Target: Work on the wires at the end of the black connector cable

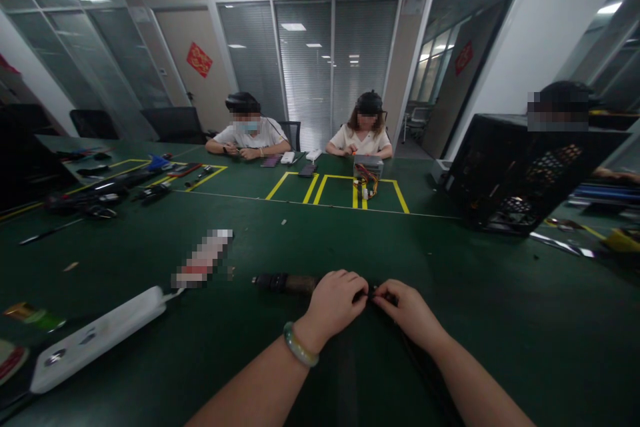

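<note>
Bare hands work close together at a green table (240, 360), as seen from the head camera. The left hand (336, 297), a pale green bangle (299, 348) at its wrist, curls over the rear of a dark cylindrical tool (293, 283), its fingers bent around it and its thumb near the forefinger. The tool lies just left of that hand, its narrow tip pointing away to the left.

Almost touching from the other side, the right hand (407, 307) has its thumb and fingertips drawn into a pinch on a small dark piece (371, 292), too small to make out. A dark cable (417, 363) runs below the right hand, toward the wearer.

Well to the left of the hands lies a long white device (100, 340), with a pixelated object (205, 260) beyond its far end. A black computer case (525, 173) stands tilted beyond the right hand, to its right. Straight ahead of the hands, across the table, sit two people in headgear, one in a mask (246, 127), the other behind a grey box (370, 161) trailing coloured wires (367, 183).
</note>
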{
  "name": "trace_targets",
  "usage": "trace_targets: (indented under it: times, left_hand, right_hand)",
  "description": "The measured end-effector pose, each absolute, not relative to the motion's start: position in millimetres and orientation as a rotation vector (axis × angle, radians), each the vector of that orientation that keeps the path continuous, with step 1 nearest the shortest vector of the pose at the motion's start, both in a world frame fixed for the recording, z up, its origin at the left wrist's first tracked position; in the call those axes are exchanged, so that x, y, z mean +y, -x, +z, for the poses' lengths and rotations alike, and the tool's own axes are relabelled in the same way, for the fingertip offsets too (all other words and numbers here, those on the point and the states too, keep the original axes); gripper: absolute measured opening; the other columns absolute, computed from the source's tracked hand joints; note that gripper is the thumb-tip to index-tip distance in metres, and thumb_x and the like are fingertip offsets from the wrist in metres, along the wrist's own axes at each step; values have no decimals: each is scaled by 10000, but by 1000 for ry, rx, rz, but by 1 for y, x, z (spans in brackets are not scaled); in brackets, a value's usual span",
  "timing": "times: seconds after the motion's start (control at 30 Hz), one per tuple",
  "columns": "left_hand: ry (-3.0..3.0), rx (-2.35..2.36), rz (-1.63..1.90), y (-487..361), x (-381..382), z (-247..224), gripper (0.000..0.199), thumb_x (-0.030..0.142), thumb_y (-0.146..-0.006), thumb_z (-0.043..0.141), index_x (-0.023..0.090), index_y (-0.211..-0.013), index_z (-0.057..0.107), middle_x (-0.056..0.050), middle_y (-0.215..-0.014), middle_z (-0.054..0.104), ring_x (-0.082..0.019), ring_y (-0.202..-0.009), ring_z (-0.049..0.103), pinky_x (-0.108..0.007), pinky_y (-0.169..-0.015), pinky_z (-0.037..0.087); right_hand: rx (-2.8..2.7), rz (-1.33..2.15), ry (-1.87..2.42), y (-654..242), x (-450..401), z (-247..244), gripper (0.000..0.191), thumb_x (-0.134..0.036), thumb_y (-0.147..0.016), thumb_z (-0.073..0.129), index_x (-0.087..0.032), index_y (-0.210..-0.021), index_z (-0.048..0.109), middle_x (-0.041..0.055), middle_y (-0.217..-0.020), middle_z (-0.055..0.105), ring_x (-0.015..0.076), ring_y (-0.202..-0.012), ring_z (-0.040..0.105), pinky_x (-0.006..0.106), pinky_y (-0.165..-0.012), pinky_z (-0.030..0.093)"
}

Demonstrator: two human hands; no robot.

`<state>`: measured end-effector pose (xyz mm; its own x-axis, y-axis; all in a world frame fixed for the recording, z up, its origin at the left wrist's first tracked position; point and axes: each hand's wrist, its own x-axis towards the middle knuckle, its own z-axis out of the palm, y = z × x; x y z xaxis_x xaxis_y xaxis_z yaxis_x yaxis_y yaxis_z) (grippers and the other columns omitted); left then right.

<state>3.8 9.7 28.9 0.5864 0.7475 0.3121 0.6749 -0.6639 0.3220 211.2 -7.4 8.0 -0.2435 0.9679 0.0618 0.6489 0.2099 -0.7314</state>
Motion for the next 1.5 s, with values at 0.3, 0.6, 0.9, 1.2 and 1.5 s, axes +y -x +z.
trace_targets:
  times: [0.3,0.6,0.9,1.2,1.5]
  left_hand:
    - [-2627,1227,639,-4,10,27,129,246,-864,619,221,-983,574,-1,-949,627,-192,-908,569,-340,-811,427]
    - [-2659,1175,590,-3,10,29,118,194,-850,610,218,-960,576,2,-976,619,-187,-941,560,-336,-837,423]
    - [-2688,1156,576,-3,9,30,120,195,-880,585,231,-995,582,-3,-1020,624,-186,-967,566,-343,-862,425]
    - [-2648,1171,631,-3,9,28,96,221,-874,609,220,-966,583,-2,-984,634,-188,-950,567,-349,-876,424]
    - [-2672,1145,609,-3,10,29,112,193,-885,568,222,-991,589,-16,-1009,635,-190,-957,572,-342,-855,430]
  right_hand:
    - [-1897,803,1494,-210,-6,5,111,-303,-875,605,-226,-892,683,10,-909,672,177,-827,617,279,-729,471]
    - [-1916,837,1493,-211,-7,7,110,-295,-876,602,-219,-885,681,20,-932,667,179,-847,611,285,-760,474]
    - [-1937,833,1478,-212,-6,4,115,-305,-884,598,-226,-870,681,8,-898,660,175,-820,606,292,-771,470]
    - [-1933,838,1490,-210,-7,8,109,-296,-872,596,-224,-864,678,12,-900,664,181,-830,610,290,-756,469]
    - [-1934,830,1457,-210,-7,8,101,-287,-871,597,-222,-839,667,10,-880,662,176,-811,607,287,-757,464]
